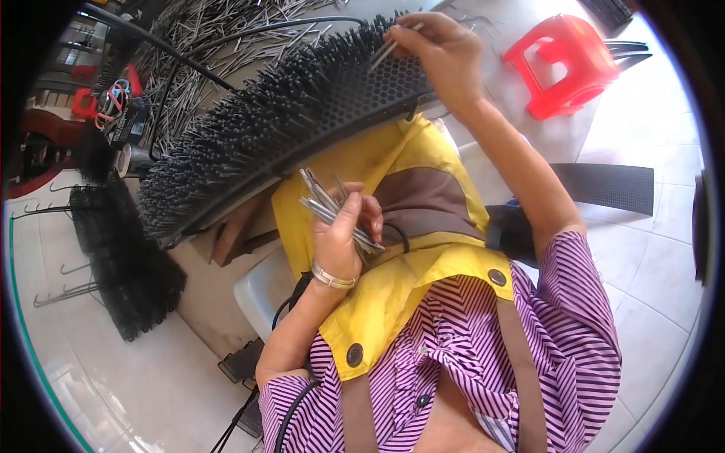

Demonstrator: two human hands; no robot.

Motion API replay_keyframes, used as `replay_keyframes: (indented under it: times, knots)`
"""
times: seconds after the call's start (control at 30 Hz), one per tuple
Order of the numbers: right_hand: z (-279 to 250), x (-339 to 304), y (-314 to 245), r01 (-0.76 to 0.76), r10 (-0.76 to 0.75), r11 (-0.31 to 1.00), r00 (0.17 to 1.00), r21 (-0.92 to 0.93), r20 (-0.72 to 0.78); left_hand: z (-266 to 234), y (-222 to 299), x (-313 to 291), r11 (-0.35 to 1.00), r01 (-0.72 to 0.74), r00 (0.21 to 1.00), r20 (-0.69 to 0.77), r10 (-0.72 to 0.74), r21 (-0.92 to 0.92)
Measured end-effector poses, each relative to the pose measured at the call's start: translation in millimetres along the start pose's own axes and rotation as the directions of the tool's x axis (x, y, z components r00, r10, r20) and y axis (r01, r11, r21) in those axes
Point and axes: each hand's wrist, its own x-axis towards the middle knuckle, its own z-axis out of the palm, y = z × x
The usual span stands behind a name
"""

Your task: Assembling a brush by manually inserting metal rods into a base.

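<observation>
My left hand [340, 238], held in front of the yellow apron, is closed around a bundle of thin silvery metal rods [323, 202]. Higher up and to the right, my right hand [445, 57] pinches one or two slim metal rods [384, 54] over a curved black perforated board [362, 98]. Many dark upright rods [234, 128] stand packed in the holes along the board's left and far side. Bare holes show on its right part, below the pinched rods. Whether the rod tips touch the board, I cannot tell.
A heap of loose metal rods [257, 30] lies behind the board, with a black cable [174, 57] across it. A red plastic stool [566, 64] stands at the far right, above a dark perforated strip [604, 187]. Black mesh-like pieces with hooks [124, 264] are at left.
</observation>
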Motion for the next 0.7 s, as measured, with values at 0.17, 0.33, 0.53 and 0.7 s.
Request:
replay_keyframes:
  times: [0.17,0.33,0.53,0.7]
  knots:
    - [16.6,11.7,18.5,0.145,-0.140,0.984,0.989,-0.104,0.053,-1.8,-1.1,-0.9,1.000,0.003,1.000,-0.019,-0.002,0.013]
    - [21.1,16.5,30.0,0.261,-0.234,0.949,0.959,-0.178,0.157,-2.1,-0.2,-2.0,0.999,0.018,1.000,-0.013,-0.018,0.034]
    - [28.7,24.6,21.2,0.461,-0.295,0.787,0.865,-0.410,0.407,-1.8,-0.8,-3.0,0.999,0.035,0.999,-0.020,-0.034,0.014]
    - [41.2,29.9,19.7,0.575,-0.287,0.566,0.809,-0.591,0.513,-0.9,0.7,-3.6,0.998,0.062,0.998,-0.027,-0.061,0.028]
